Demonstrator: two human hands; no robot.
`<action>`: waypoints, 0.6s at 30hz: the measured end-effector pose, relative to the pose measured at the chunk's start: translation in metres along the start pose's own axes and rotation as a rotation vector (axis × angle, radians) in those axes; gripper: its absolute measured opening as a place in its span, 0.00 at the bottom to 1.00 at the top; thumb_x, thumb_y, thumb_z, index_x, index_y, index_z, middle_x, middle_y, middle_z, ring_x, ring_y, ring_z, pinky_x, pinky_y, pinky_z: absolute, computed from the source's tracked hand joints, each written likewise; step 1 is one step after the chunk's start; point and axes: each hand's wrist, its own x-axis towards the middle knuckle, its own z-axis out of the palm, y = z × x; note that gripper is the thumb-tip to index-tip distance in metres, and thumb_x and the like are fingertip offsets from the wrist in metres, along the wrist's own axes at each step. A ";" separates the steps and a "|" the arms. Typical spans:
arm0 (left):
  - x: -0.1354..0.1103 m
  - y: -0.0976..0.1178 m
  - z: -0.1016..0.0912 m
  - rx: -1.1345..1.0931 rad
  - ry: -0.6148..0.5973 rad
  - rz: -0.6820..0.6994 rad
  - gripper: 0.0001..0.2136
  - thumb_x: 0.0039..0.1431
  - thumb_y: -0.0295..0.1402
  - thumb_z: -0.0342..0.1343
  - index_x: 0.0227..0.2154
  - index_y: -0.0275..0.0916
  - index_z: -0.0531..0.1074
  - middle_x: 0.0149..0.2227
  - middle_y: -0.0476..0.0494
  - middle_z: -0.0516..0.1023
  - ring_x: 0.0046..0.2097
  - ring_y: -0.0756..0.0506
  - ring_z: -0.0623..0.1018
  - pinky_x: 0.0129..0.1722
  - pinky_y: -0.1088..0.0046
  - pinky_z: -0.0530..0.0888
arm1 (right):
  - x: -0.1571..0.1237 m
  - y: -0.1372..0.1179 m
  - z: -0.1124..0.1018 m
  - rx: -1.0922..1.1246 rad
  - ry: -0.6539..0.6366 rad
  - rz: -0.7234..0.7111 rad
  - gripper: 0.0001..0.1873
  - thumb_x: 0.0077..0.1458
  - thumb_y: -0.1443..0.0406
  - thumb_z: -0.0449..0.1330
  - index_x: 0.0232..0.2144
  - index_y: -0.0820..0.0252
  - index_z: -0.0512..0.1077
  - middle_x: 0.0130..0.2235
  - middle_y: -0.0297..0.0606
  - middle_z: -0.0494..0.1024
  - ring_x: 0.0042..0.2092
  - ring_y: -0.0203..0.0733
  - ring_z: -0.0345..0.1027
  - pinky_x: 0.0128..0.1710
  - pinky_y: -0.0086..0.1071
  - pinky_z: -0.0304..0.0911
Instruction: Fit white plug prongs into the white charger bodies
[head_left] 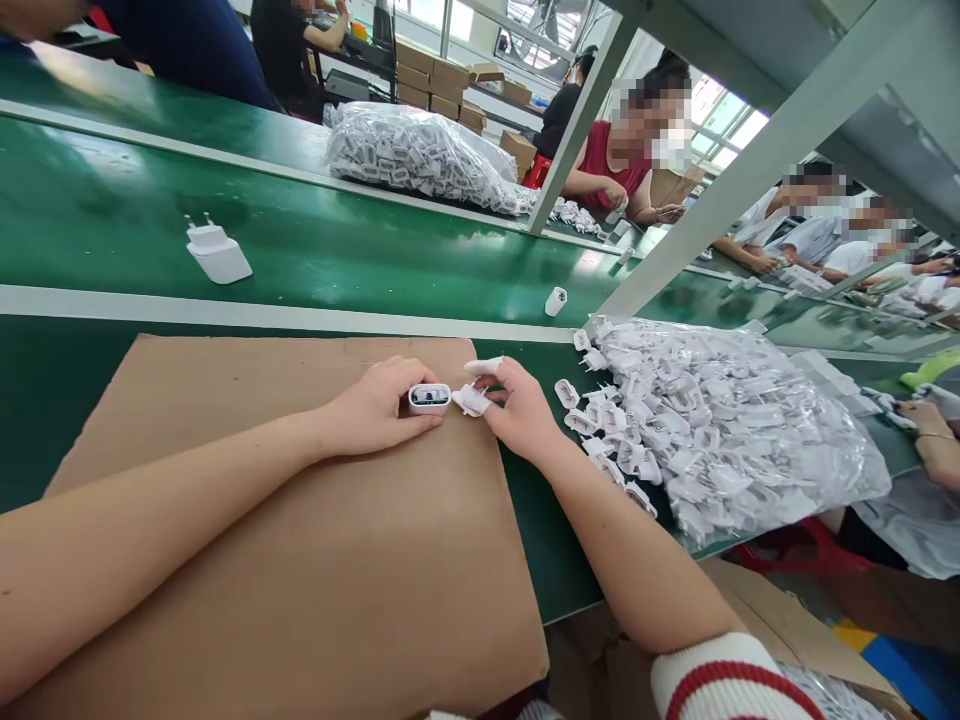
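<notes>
My left hand rests on a brown cardboard sheet and grips a small white charger shell, its open end facing me. My right hand, with white finger cots on two fingers, pinches a small white plug part right beside the shell. The two pieces are almost touching. A large heap of white plug parts, partly in clear plastic, lies just right of my right hand.
A finished white charger and a single white shell lie on the green conveyor belt. A bag of white parts sits across the belt. Other people work along the line to the right. A grey metal post slants overhead.
</notes>
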 end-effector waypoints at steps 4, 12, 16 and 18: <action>0.001 0.000 0.001 -0.048 0.059 -0.023 0.16 0.57 0.47 0.61 0.41 0.42 0.74 0.43 0.45 0.78 0.45 0.42 0.74 0.44 0.65 0.69 | -0.005 -0.001 0.000 -0.336 -0.050 -0.103 0.18 0.57 0.63 0.62 0.50 0.59 0.76 0.43 0.39 0.76 0.38 0.36 0.69 0.40 0.34 0.68; 0.000 0.004 0.003 -0.123 0.020 0.054 0.16 0.55 0.46 0.63 0.40 0.41 0.76 0.42 0.44 0.78 0.44 0.42 0.76 0.43 0.67 0.72 | -0.002 -0.007 0.003 0.155 0.070 0.083 0.17 0.49 0.60 0.67 0.42 0.59 0.76 0.34 0.35 0.78 0.35 0.37 0.71 0.38 0.35 0.70; 0.000 0.005 0.003 -0.153 0.001 0.081 0.14 0.57 0.44 0.61 0.41 0.41 0.78 0.45 0.42 0.78 0.46 0.42 0.76 0.45 0.67 0.74 | -0.003 -0.010 0.007 0.288 0.005 0.084 0.24 0.44 0.56 0.73 0.42 0.57 0.76 0.41 0.39 0.81 0.42 0.41 0.73 0.43 0.37 0.72; 0.000 0.005 0.003 -0.173 -0.005 0.057 0.13 0.58 0.44 0.61 0.39 0.41 0.78 0.43 0.42 0.78 0.44 0.42 0.77 0.42 0.68 0.74 | -0.005 -0.012 0.009 0.194 0.065 0.011 0.20 0.48 0.55 0.72 0.41 0.56 0.77 0.42 0.39 0.79 0.40 0.39 0.71 0.42 0.36 0.71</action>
